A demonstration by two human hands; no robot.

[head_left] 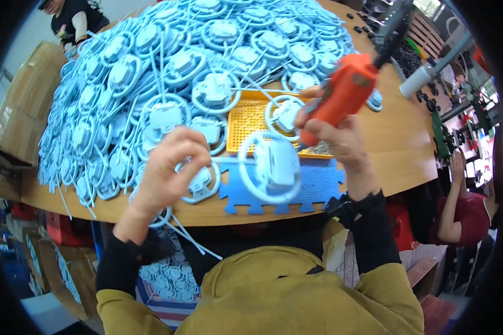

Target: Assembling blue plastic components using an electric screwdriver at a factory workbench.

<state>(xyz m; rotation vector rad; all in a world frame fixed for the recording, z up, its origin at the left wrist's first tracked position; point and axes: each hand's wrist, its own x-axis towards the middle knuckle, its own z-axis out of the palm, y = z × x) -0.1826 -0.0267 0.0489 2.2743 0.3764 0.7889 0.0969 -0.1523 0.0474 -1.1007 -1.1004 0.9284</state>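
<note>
Orange tool [345, 89] within curled right fingers [302, 116]

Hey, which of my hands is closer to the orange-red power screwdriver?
Right. Your right hand grips the orange-red power screwdriver; your left hand is apart from it, farther left, near the pale blue wheel-shaped parts.

No words, numbers or brand can be read: faint marks on the tall brown cardboard box [28, 106] at the left of the wooden worktop [399, 145] are too indistinct to make out, and a dark patch on the blurred orange handheld power tool [343, 84] in the right hand [343, 139] is illegible.
</note>
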